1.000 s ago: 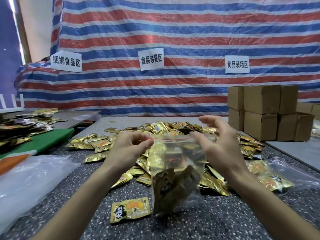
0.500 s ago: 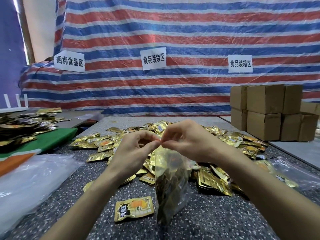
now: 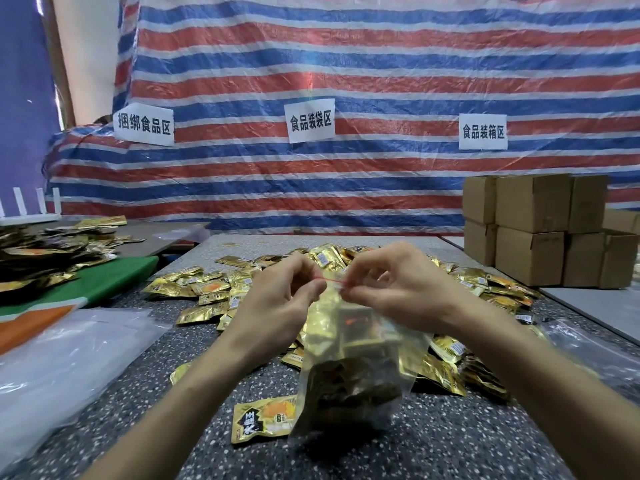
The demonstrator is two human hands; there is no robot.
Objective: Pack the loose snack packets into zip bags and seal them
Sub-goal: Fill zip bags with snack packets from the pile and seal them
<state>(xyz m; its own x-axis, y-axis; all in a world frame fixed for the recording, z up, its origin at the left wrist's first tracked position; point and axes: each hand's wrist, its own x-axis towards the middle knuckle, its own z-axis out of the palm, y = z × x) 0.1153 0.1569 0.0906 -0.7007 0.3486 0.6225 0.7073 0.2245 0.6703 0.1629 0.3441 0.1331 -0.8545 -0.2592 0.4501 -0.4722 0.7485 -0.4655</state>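
Observation:
A clear zip bag [image 3: 356,368] filled with gold snack packets hangs above the speckled table [image 3: 450,438]. My left hand [image 3: 277,299] pinches the left end of its red zip strip [image 3: 330,279]. My right hand [image 3: 398,285] pinches the strip a little further right. A pile of loose gold packets [image 3: 214,289] covers the table behind the bag. One single packet [image 3: 263,422] lies flat just left of the bag's bottom.
A sheet of clear empty bags [image 3: 69,358] lies at the near left. A green board [image 3: 104,282] with another heap of packets [image 3: 41,251] sits far left. Stacked cardboard boxes [image 3: 533,230] stand at the right. A filled clear bag [image 3: 588,351] lies at the right.
My hands first came together at the top of the bag, closing its wide mouth. Now my right hand has slid a short way right along the red strip.

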